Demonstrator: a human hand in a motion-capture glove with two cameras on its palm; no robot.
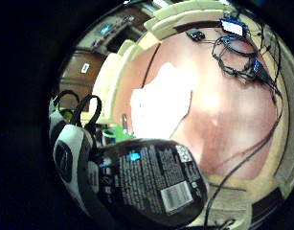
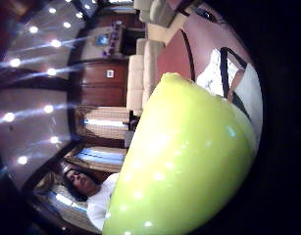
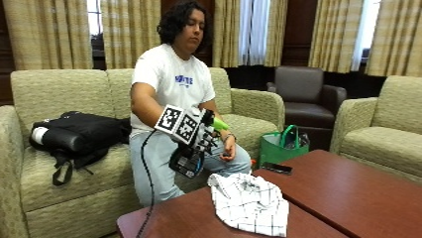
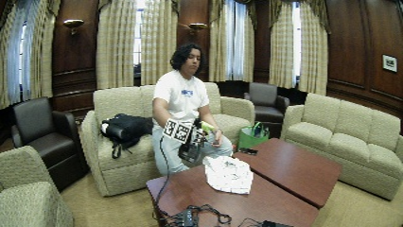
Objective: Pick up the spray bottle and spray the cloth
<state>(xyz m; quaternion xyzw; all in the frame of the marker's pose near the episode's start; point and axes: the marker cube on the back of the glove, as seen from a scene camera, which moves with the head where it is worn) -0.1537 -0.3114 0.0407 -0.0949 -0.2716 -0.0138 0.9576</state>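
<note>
A person on the sofa holds a spray bottle (image 3: 187,161) with a black body and a green head in the gloved right hand (image 3: 200,133). The hand's fingers curl round the bottle's neck. The bottle hangs in the air just above the near edge of the brown table (image 3: 342,196), left of a white checked cloth (image 3: 250,201) that lies crumpled on it. In the little finger side palm view the bottle's black label (image 1: 153,184) is close to the palm, with the cloth (image 1: 161,103) beyond it. The green head (image 2: 184,161) fills the thumb side palm view.
A black phone (image 3: 277,168) lies on the far table corner, and a green bag (image 3: 280,146) stands on the floor behind it. A black backpack (image 3: 76,134) rests on the sofa. Cables and small devices (image 4: 195,215) lie at the table's near end.
</note>
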